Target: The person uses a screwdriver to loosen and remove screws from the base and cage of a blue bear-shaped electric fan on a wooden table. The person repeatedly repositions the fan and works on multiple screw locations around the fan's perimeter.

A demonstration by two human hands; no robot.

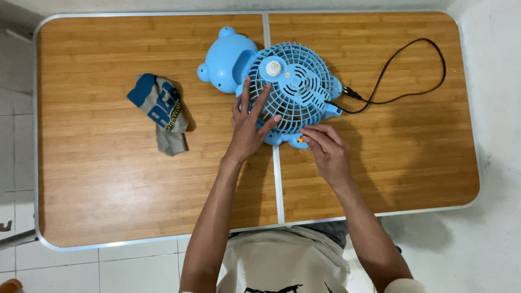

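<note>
Two hands are working the light-blue plastic bear-shaped fan (290,89) lying on the wooden bench (108,179): left hand (249,122) spreading flat over its grille, right hand (325,149) pinching its lower edge.

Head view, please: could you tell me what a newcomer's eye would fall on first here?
A light blue bear-shaped fan lies at the middle of the wooden table, with the left hand spread on its grille and the right hand at its near edge. A black cord loops rightward; a folded cloth lies left.
</note>
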